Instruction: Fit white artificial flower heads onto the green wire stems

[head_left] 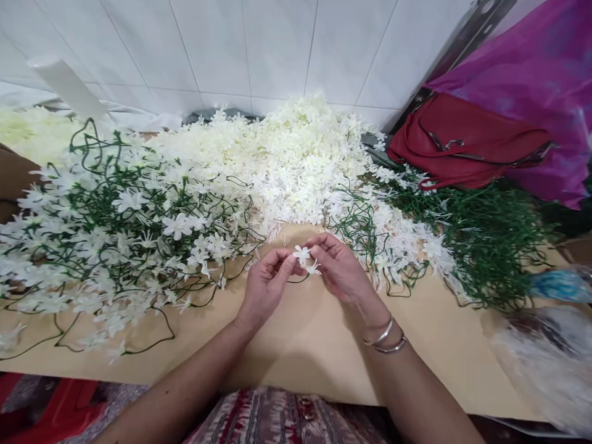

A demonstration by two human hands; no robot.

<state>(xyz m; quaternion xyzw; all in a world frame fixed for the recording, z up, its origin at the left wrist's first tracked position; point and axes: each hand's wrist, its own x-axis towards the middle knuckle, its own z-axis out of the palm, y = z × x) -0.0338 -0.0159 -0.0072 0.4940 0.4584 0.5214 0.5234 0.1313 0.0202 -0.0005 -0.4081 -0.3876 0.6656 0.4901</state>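
Note:
Near the middle of the view, a small white artificial flower is held between my two hands. My left hand pinches it from the left with thumb and forefinger, and a thin green stem runs below. On its other side, the fingertips of my right hand close on the flower's right edge. A second white blossom hangs just beneath. Behind my hands lies a big heap of loose white petals. To the left spreads a pile of white flowers on green stems.
The tan table runs beneath my arms. At the right are green stems, a red handbag, a purple bag and clear plastic. A tiled wall stands behind, and something red is at the lower left.

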